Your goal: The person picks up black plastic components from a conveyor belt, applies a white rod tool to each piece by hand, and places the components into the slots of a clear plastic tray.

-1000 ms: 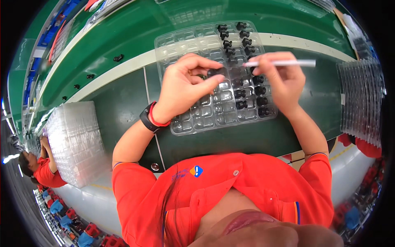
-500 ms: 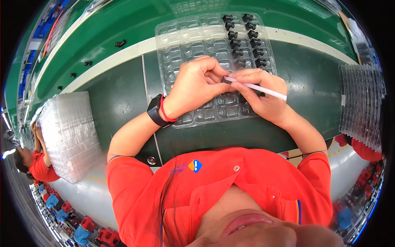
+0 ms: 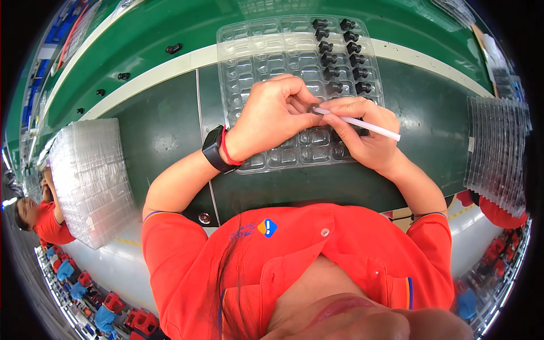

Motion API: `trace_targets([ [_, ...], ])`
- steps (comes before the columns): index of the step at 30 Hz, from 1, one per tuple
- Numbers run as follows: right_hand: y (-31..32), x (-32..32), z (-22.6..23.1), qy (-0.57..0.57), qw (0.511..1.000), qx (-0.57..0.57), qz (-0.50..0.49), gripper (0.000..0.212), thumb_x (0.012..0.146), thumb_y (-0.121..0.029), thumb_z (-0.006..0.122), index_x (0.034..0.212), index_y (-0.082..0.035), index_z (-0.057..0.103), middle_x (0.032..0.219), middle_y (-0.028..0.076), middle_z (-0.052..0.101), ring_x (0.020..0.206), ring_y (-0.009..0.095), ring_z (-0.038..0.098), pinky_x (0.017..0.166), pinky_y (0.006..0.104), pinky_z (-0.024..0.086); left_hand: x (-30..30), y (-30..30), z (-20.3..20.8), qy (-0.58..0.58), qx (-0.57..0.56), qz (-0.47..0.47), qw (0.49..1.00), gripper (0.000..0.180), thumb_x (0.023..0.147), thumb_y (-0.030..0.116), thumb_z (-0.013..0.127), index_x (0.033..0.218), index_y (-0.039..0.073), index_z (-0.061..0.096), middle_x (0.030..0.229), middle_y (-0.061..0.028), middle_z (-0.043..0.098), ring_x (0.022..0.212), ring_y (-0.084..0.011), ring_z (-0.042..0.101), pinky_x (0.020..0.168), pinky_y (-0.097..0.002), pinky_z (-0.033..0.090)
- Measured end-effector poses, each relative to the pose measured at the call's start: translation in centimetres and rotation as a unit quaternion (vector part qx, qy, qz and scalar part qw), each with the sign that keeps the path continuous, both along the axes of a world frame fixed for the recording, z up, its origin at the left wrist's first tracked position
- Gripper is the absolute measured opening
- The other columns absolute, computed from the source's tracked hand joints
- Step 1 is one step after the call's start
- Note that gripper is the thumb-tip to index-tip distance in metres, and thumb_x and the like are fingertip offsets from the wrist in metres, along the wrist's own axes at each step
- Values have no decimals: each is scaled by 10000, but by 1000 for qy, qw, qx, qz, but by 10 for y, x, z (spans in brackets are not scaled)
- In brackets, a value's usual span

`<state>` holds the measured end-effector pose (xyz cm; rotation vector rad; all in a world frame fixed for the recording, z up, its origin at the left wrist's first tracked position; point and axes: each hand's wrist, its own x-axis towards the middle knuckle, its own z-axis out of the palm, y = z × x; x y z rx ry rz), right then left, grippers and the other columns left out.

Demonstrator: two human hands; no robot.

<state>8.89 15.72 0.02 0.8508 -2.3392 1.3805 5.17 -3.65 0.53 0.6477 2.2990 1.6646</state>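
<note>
My left hand (image 3: 277,110) is closed, thumb and forefinger pinching a small dark part (image 3: 314,108) that is mostly hidden by the fingers. A thin white stick (image 3: 368,126) slants out of my right hand (image 3: 368,127), which grips it like a pen. Its tip meets the dark part at the left fingertips. Both hands are above a clear plastic blister tray (image 3: 241,68). Two columns of small black camera-like parts (image 3: 328,58) fill pockets on the tray's right side. Several left-hand pockets show no black part. My hands hide some middle pockets.
Stacked clear trays stand at the left (image 3: 90,181) and right (image 3: 496,153) of the dark green table (image 3: 158,113). Beyond a pale rail, several black parts (image 3: 173,49) lie on a green belt (image 3: 198,28). A co-worker in red (image 3: 54,221) is at far left.
The black parts on the green belt have shifted farther away and slightly rightward. My hands hold the same pinch, with the stick's tip still at the dark part. The view has shifted slightly.
</note>
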Motion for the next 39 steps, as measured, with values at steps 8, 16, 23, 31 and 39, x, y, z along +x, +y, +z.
trace_targets([
  [8, -2, -2, 1, -11, 1000, -17, 5, 119, 789, 36, 680, 870, 16, 595, 869, 144, 691, 793, 229, 691, 679, 291, 546, 0, -1, -1, 23, -5, -5, 1000, 190, 681, 31, 787, 739, -37, 619, 784, -84, 609, 658, -109, 647, 579, -221, 524],
  [16, 5, -3, 4, -9, 999, -46, 23, 86, 814, 72, 637, 872, 39, 583, 869, 172, 673, 819, 252, 677, 707, 327, 546, 1, 1, 9, -53, 24, -3, 998, 186, 700, 30, 780, 749, -41, 617, 734, -66, 646, 655, -90, 646, 574, -210, 519],
  [23, 38, -7, 6, -17, 986, -152, -67, 98, 871, 69, 566, 962, 53, 531, 927, 221, 644, 847, 241, 657, 749, 313, 545, 20, 5, 22, 195, -40, -103, 974, 247, 703, 72, 752, 934, 65, 663, 722, -69, 571, 597, -186, 600, 530, -286, 482],
  [31, 38, -7, 2, 48, 993, -66, -81, 107, 847, 66, 607, 938, 41, 558, 920, 182, 661, 831, 212, 656, 730, 281, 530, 42, 25, 5, 287, -137, -138, 938, 167, 721, 115, 703, 838, 78, 591, 767, -74, 540, 672, -249, 591, 555, -346, 482],
  [39, 38, -3, 4, 44, 994, -64, -71, 113, 844, 93, 585, 937, 36, 555, 932, 185, 656, 832, 215, 643, 746, 298, 522, 40, 19, 7, 292, -130, -118, 940, 191, 709, 152, 707, 811, 58, 576, 788, -95, 502, 745, -246, 574, 585, -348, 491],
])
